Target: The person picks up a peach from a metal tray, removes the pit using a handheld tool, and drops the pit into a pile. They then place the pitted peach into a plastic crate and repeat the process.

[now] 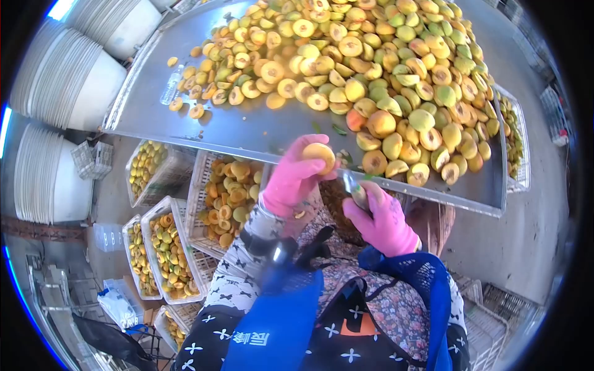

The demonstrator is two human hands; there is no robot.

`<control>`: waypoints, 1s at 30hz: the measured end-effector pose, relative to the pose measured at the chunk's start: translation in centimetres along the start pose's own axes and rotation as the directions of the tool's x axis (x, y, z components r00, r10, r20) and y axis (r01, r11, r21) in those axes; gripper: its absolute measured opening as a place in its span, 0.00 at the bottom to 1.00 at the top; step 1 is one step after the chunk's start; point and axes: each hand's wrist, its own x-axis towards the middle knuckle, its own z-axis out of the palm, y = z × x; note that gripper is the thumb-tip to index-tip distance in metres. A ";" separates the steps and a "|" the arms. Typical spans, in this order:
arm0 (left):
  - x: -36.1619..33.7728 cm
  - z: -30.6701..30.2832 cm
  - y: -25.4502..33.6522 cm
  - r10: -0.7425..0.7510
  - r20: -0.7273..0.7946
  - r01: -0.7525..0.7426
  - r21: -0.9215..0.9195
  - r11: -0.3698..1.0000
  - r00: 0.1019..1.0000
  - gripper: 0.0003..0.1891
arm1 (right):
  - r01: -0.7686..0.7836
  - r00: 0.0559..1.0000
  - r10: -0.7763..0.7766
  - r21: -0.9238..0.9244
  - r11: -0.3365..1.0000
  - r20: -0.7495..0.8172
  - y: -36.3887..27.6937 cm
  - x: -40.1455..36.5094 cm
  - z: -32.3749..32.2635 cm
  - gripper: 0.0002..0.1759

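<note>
My left hand, in a pink glove, holds a yellow peach half between thumb and fingers near the front edge of the metal table. Just to the right, my right hand, also gloved in pink, is closed around the greenish handle of a short-bladed knife. Its blade points up toward the fruit, a small gap away from it. Beyond both hands, a big heap of halved peaches covers much of the table, many with their brown centres facing up.
Crates of peach halves stand below on the left, one crate close by my left arm. Another filled crate is past the table's right end. Tall stacks of white tubs line the left side. More crates sit at lower right.
</note>
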 end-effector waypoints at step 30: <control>-1.7 7.8 -4.7 0.142 -0.155 -0.183 -0.299 0.936 0.978 0.16 | -0.038 0.999 0.045 -0.345 0.938 0.013 0.9 -1.2 0.9 0.16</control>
